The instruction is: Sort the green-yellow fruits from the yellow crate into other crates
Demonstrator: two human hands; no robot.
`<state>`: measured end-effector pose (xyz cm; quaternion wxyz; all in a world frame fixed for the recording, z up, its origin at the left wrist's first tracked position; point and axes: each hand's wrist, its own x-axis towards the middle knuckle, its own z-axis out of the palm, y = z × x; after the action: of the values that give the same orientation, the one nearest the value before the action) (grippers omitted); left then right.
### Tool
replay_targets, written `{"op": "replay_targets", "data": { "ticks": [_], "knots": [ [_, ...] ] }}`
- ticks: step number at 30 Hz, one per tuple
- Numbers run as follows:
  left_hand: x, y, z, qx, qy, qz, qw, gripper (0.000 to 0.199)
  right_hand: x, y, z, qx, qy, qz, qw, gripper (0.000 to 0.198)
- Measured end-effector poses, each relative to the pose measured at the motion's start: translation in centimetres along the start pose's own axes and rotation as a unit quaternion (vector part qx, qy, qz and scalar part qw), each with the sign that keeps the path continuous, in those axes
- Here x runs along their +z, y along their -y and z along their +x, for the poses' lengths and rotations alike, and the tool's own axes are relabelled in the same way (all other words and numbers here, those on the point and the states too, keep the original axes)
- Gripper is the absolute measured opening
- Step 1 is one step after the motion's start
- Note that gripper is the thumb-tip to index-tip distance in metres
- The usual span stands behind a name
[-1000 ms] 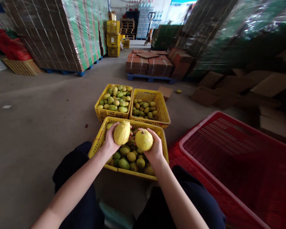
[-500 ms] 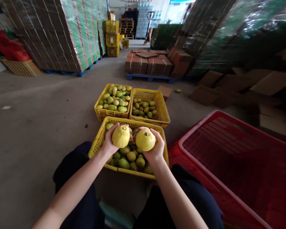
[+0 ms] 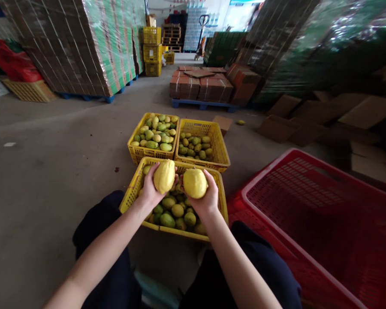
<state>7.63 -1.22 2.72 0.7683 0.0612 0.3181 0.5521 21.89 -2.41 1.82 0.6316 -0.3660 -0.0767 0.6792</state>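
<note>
In the head view, I see the left hand (image 3: 151, 188) grasping a pale yellow, ribbed, oblong fruit (image 3: 164, 177), somewhat tilted. The right hand (image 3: 209, 198) grasps a rounder yellow fruit (image 3: 195, 183), cupping it from its side and below. Both appear over the far half of the nearest rectangular yellow plastic crate (image 3: 183, 234), above the green and yellow fruits (image 3: 167, 221) inside its edges. To hold them well, I think a soft, cupped grip is best, without strong pressing, and with a small gap between both, so the skins do not bruise.
</note>
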Motion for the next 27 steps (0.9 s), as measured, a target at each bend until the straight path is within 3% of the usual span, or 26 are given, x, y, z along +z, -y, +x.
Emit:
{"op": "replay_targets", "data": {
  "ticks": [6,17,27],
  "knots": [
    [0.6,0.2,0.0,0.0,0.008,0.004,1.0,0.03,0.0,0.2,0.3,-0.001,0.024,-0.034,0.999,0.02],
    [-0.2,-0.1,0.3,0.001,0.018,-0.035,0.999,0.026,-0.3,-0.1,0.3,-0.035,0.057,-0.044,0.997,0.022],
    [-1.1,0.1,0.1,-0.002,0.134,0.09,0.987,0.025,-0.5,0.5,-0.6,-0.108,0.133,-0.093,0.981,0.026]
  ]
}}
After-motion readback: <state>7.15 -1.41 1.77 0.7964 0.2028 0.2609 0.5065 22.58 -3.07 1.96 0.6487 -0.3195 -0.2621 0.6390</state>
